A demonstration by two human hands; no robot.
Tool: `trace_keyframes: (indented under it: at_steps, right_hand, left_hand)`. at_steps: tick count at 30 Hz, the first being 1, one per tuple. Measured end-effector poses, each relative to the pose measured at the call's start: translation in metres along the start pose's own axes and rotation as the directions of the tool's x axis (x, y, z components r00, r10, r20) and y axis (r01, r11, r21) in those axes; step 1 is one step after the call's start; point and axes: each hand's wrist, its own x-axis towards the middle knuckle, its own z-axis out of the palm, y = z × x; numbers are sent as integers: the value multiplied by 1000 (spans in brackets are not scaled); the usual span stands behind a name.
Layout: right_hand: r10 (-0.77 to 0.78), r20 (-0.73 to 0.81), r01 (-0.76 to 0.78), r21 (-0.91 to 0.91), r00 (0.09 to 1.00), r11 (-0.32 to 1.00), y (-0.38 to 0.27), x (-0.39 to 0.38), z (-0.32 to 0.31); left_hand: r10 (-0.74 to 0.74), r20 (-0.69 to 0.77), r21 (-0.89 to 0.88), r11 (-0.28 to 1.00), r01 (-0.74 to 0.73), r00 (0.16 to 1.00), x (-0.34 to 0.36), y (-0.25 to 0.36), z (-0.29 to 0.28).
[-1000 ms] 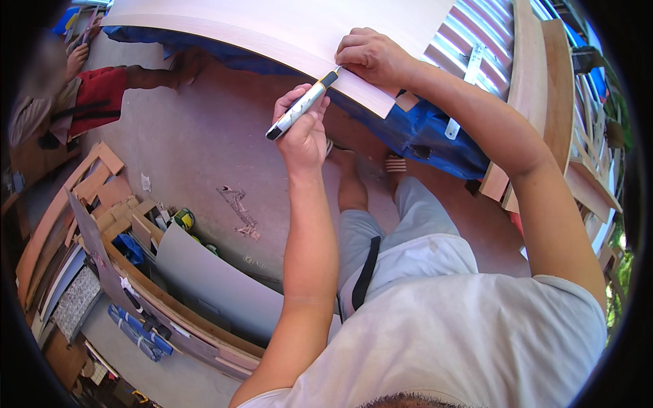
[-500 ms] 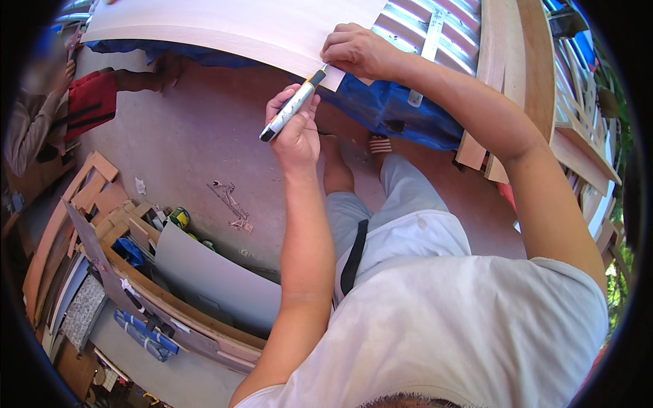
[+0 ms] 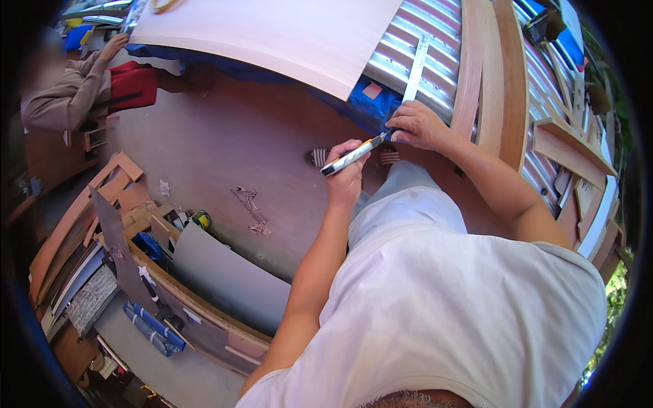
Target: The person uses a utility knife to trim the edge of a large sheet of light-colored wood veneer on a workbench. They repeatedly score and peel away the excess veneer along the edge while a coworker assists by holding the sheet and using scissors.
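My left hand (image 3: 347, 178) is closed around a white and black utility knife (image 3: 354, 156) with orange trim, its tip pointing up and right. At that tip, my right hand (image 3: 418, 126) has its fingers pinched together; what lies between them is too small to make out. A long pale metal ruler (image 3: 419, 62) lies on the corrugated metal surface, its near end meeting my right hand. Left of both hands, a large pale wood sheet (image 3: 272, 41) lies with its near corner over a blue tarp (image 3: 374, 109). Neither hand touches the sheet.
Long curved boards (image 3: 500, 81) lie along the right of the corrugated metal (image 3: 428, 27). At far left, another person's hand (image 3: 114, 46) is by the sheet's edge. Scraps (image 3: 252, 207) lie on the floor, near a wooden bin (image 3: 204, 299) holding a grey panel (image 3: 224, 272).
Both hands and the knife have moved right, away from the sheet's near corner, to beside the ruler's end. The other person's arm has risen toward the sheet. The whole view has shifted.
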Motion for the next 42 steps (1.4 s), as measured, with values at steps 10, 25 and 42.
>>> trace_keyframes:
  at_steps: [10, 25, 42]
  right_hand:
    - [431, -177, -448, -75, 885, 891, -16, 116, 20]
    - [764, -248, -792, -340, 596, 507, -59, 277, 96]
    - [704, -118, -689, -370, 700, 623, -69, 692, 195]
  left_hand:
    - [515, -316, 854, 520, 3, 797, -76, 198, -130]
    - [166, -634, 749, 376, 545, 755, -221, 241, -438]
    - [228, -662, 740, 348, 575, 714, -19, 438, -467]
